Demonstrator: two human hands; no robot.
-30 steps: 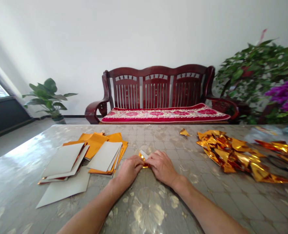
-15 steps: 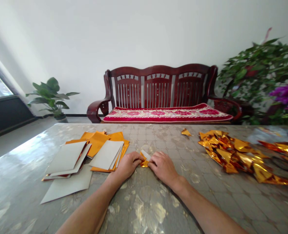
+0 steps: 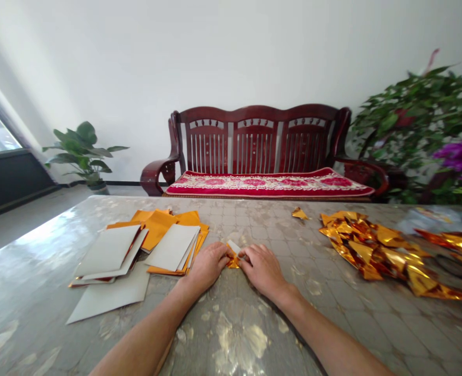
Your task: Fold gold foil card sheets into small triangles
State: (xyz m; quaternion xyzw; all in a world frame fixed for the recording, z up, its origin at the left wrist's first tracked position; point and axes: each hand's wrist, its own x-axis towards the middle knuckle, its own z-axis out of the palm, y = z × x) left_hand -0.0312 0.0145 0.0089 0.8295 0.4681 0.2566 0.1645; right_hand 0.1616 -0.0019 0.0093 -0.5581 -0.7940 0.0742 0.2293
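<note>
Fingertips of the left hand [image 3: 208, 266] and right hand [image 3: 262, 269] pinch a small gold foil piece [image 3: 233, 257] on the table [image 3: 238, 334], mostly hiding it. Flat sheets [image 3: 144, 248] lie left; folded foil pile [image 3: 375, 248] right, partly cut off.

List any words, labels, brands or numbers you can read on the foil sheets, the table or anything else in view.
None: no readable text anywhere.
The gold foil piece pinched by the left hand and right hand is plain.
The sheet stack, the folded foil pile and the table bear no lettering.
</note>
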